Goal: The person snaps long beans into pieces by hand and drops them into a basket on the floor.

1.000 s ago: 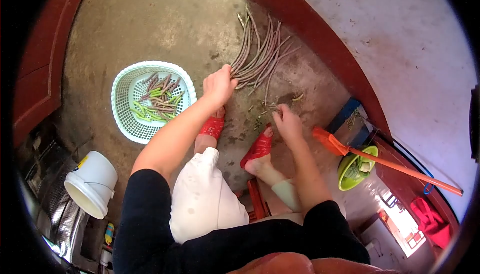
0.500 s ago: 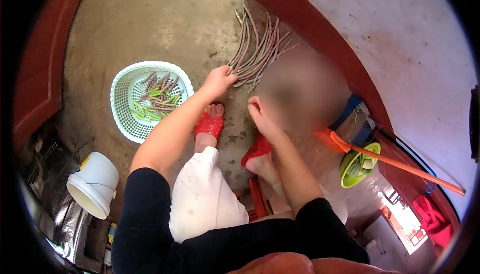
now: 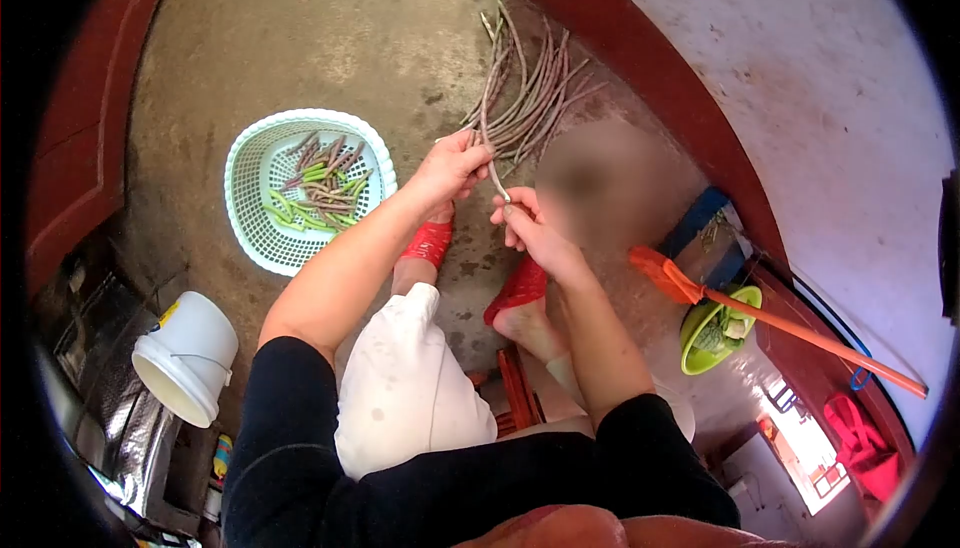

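Note:
My left hand (image 3: 452, 164) is closed on a long purple bean (image 3: 492, 98), which runs up from the grip toward the floor pile. At the bean's lower end, my right hand (image 3: 532, 229) pinches the tip between thumb and fingers. Just beyond both hands lies the pile of long purple beans (image 3: 545, 98), loosely fanned out on the floor. To the left stands a pale green plastic basket (image 3: 250, 223) with short pieces of purple and green bean (image 3: 320, 186) inside.
A white bucket (image 3: 187, 353) stands at the lower left. On the right are an orange-handled tool (image 3: 810, 338), a green bowl (image 3: 700, 353) with vegetables, and a blue dustpan-like container (image 3: 705, 238). A red-based wall (image 3: 680, 68) curves along the right.
My left hand has risen slightly to the right with a single bean drawn out from the pile. My right hand has come up to the left and now grips the bean's end.

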`<state>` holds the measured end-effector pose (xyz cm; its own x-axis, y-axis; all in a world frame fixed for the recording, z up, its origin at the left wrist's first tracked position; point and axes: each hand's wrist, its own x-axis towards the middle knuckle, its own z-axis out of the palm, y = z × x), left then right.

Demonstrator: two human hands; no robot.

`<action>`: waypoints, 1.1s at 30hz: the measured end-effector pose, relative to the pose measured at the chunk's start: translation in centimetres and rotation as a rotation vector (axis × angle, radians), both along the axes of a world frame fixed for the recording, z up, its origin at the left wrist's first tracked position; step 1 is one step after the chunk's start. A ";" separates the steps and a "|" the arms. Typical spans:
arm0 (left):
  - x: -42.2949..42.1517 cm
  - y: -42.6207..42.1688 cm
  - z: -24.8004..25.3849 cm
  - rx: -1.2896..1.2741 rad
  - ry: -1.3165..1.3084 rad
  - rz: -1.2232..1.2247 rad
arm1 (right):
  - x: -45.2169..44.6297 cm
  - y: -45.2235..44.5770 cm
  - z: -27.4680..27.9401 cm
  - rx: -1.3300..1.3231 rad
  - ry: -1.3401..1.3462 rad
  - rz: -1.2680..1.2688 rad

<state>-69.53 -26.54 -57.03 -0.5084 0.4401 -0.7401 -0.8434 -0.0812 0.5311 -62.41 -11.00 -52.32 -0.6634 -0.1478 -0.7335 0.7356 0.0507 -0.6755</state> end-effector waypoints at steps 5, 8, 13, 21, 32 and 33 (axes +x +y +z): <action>1.3 0.4 0.7 0.168 -0.002 0.097 | 0.2 0.0 -0.3 0.028 0.000 0.050; 1.7 -0.1 1.2 0.277 -0.030 0.059 | -0.5 1.0 -0.4 0.079 -0.048 0.297; 3.6 -0.7 1.5 0.126 0.197 -0.226 | -4.0 4.2 -1.9 -0.543 -0.043 -0.536; 3.5 -0.3 -1.0 -0.058 -0.043 0.036 | -3.4 0.7 1.2 -0.046 0.223 -0.351; -0.3 -0.7 3.7 0.401 -0.165 -0.301 | -1.5 0.8 0.9 -0.324 0.173 -0.587; -0.2 -0.7 3.6 0.350 -0.137 -0.366 | -1.5 1.2 0.5 -0.355 0.118 -0.568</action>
